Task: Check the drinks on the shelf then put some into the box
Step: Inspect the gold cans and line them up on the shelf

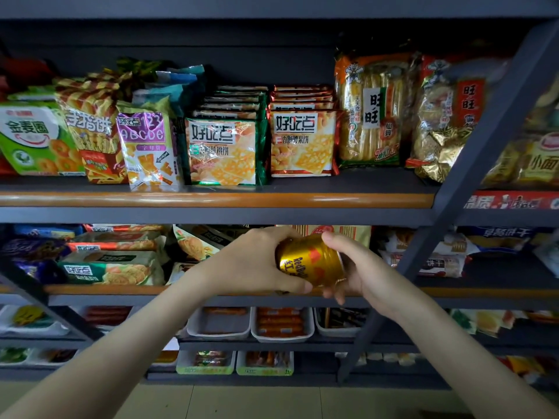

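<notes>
Gleaming gold can, red-lettered, tilted.

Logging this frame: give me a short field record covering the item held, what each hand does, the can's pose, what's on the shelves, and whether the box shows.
item: gold Red Bull can
left hand: grips the can's left side, thumb beneath
right hand: grips its right end, thumb on top
can pose: tilted on its side, held clear in front of the shelving
shelves: snack packets on the upper shelf; white trays lower down
box: not in view
</notes>
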Available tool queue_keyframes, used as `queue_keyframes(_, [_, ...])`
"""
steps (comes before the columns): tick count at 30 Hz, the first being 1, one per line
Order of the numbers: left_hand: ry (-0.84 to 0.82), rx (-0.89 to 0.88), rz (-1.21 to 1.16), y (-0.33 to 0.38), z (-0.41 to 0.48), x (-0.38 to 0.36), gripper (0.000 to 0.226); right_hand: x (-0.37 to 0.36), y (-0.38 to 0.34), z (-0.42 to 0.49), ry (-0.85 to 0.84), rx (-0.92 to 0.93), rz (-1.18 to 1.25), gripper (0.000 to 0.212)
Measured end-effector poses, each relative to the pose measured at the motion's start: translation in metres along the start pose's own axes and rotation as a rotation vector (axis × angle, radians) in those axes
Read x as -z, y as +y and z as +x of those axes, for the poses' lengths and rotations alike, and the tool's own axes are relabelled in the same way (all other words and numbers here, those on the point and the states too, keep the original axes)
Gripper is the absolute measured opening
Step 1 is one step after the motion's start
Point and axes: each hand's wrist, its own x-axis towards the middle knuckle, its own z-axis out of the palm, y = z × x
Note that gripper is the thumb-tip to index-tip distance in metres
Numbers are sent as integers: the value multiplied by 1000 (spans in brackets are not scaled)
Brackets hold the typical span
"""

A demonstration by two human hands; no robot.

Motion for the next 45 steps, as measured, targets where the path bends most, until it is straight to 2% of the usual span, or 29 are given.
queue_keyframes(2, [36,55,-86,3,1,-2,55,-3,-6,2,42,8,-3,51])
queue_keyframes(4, [61,116,-151,7,3,-4,50,-4,-15,4,128,98,-89,56])
queue_keyframes(6, [101,171,-228,11,7,-3,58,-4,-28,2,178,199,-169,55])
queue_keyframes(9, [149,167,-358,23,12,7,78,-2,-53,-3,149,322,-295,31])
queue_keyframes(11, [157,120,-341,34,14,23,84,2,-77,-10,136,432,-365,25])
queue_keyframes(15, [185,-118,-406,58,13,72,66,6,-141,-30,156,718,-561,45])
queue_keyframes(18, [409,-246,-308,83,16,108,58,5,-188,-39,174,895,-633,46])
queue_keyframes(20, [557,-288,-248,99,18,126,56,4,-217,-41,198,988,-775,46])
queue_keyframes(23, [729,-317,-177,116,23,149,65,1,-253,-44,303,1053,-1041,76])
queue_keyframes(26, [842,-323,-201,129,31,171,76,-5,-276,-41,375,1146,-1228,106])
queue_keyframes(28, [868,-330,-223,135,36,183,72,-10,-289,-37,392,1176,-1328,115])
queue_keyframes(31, [885,-348,-238,138,45,200,61,-11,-310,-31,407,1213,-1371,112])
queue_keyframes(34, [867,-361,-157,138,53,219,51,-8,-331,-21,420,1201,-1351,107])
queue_keyframes(37, [947,-408,103,126,57,241,45,-5,-351,-2,458,1144,-1419,106])
queue_keyframes(39, [1068,-401,419,109,64,255,48,-1,-361,14,483,1089,-1494,102])
queue_keyframes(41, [1100,-354,677,90,73,264,55,2,-367,28,496,1016,-1575,101])
queue_keyframes(45, [1063,-263,870,66,77,271,58,2,-374,57,521,846,-1775,102])
